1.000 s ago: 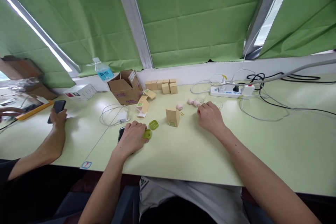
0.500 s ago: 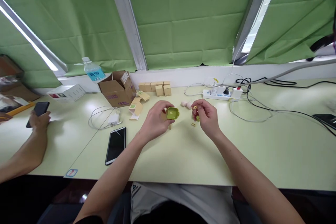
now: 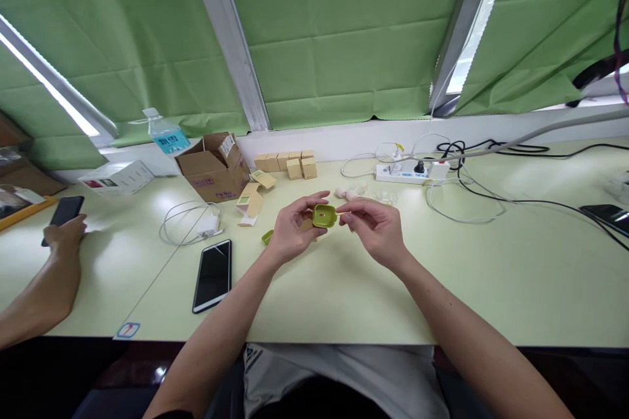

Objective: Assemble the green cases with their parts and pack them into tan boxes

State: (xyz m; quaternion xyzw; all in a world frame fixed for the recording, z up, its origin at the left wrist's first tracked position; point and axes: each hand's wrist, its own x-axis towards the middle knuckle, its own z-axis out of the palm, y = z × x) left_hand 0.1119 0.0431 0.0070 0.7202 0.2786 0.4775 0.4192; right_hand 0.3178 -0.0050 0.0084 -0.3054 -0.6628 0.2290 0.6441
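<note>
My left hand (image 3: 293, 230) is closed around a small green plastic shell (image 3: 324, 215), its hollow side facing me. With thumb and forefinger together, my right hand (image 3: 376, 229) pinches a thin, pale yellow piece (image 3: 343, 213) against the shell's right edge. Its exact shape is mostly covered by my fingers. Left of my left wrist, another green plastic piece (image 3: 266, 237) lies on the table, partly hidden. Just behind my hands sit small pale pink round objects (image 3: 346, 193) and some clear plastic (image 3: 386, 198).
A smartphone (image 3: 212, 276) lies left of my forearm. Behind are an open cardboard box (image 3: 212, 169), several small tan boxes (image 3: 295, 168), a charger (image 3: 208, 225) with cable, and a power strip (image 3: 400, 173). At left, another person's hand (image 3: 65, 234) touches a dark phone (image 3: 66, 211).
My right hand has moved left to the green shell with the small yellow piece. A green piece now shows left of my left wrist; the one beneath my right hand is gone from there.
</note>
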